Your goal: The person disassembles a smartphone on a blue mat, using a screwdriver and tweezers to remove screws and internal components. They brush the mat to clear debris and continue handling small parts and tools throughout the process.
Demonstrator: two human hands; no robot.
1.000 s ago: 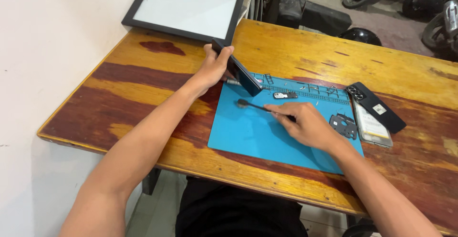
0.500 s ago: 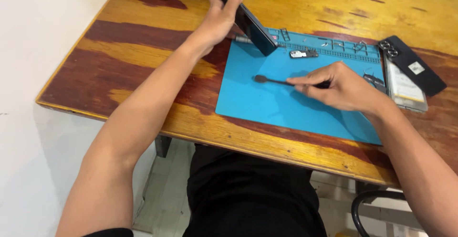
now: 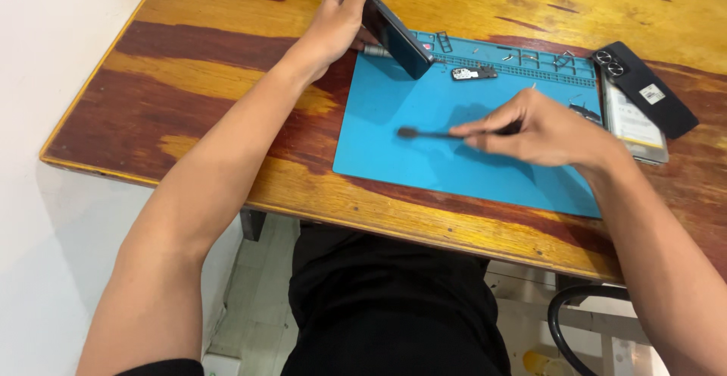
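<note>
My left hand [image 3: 337,20] grips a dark phone body [image 3: 390,28], tilted on its edge at the far left corner of a blue work mat [image 3: 454,156]. My right hand [image 3: 541,130] pinches a thin dark spudger-like tool [image 3: 424,134], held level just above the mat's middle with its flat tip pointing left. A small circuit board [image 3: 474,73] lies on the mat between the two hands, near the mat's far ridged strip.
The mat lies on a worn wooden table [image 3: 189,81]. A black phone back cover [image 3: 644,88] and a pale flat battery-like part [image 3: 632,122] lie at the mat's right edge. Small screws and parts sit along the mat's far strip [image 3: 530,58]. A white wall is at left.
The camera view has tipped downward and nearer. My left hand keeps the phone body on edge; my right hand with the tool has lifted slightly over the mat's middle.
</note>
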